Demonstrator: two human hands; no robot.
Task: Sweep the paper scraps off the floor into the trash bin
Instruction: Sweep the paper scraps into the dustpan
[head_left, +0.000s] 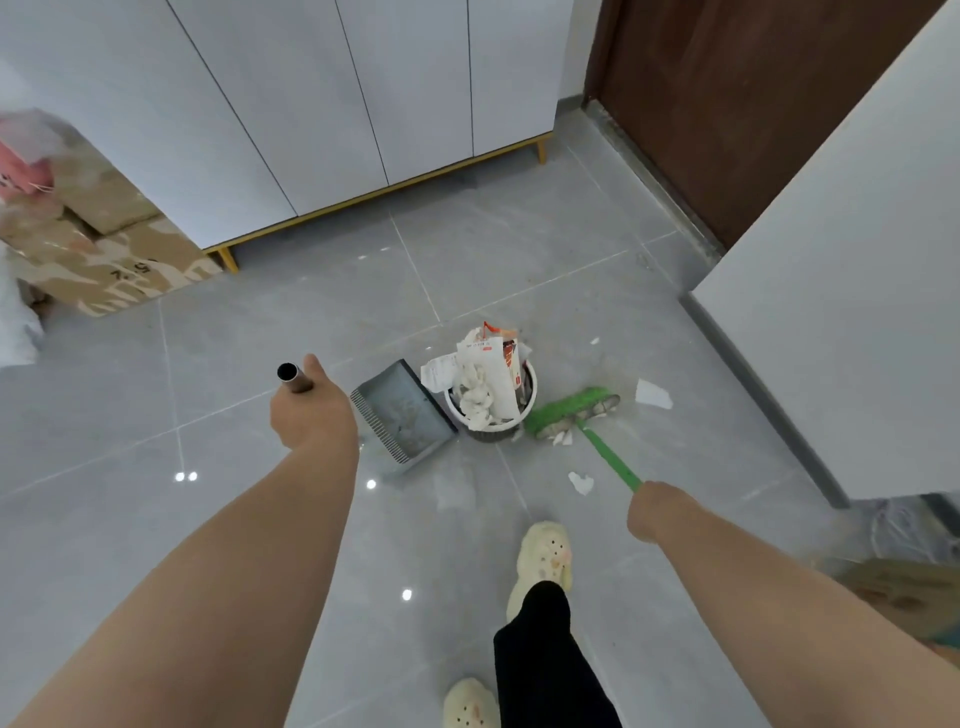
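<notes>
My left hand (311, 410) grips the metal handle (292, 378) of a grey dustpan (402, 415), which stands on the floor just left of the trash bin. The small white trash bin (525, 410) is heaped with crumpled paper and packaging. My right hand (655, 512) grips the green handle of a broom (569, 410), whose green head rests on the floor against the bin's right side. White paper scraps lie on the grey tiles: one (653, 394) right of the broom head, one (581, 482) beside the broom handle, small bits (562, 438) under the bristles.
White cabinets on gold legs (363, 104) line the back. Cardboard boxes (104, 260) are stacked at the left. A brown door (727, 104) is at the back right, and a white wall corner (831, 312) juts in on the right. My slippered feet (540, 561) stand below the bin.
</notes>
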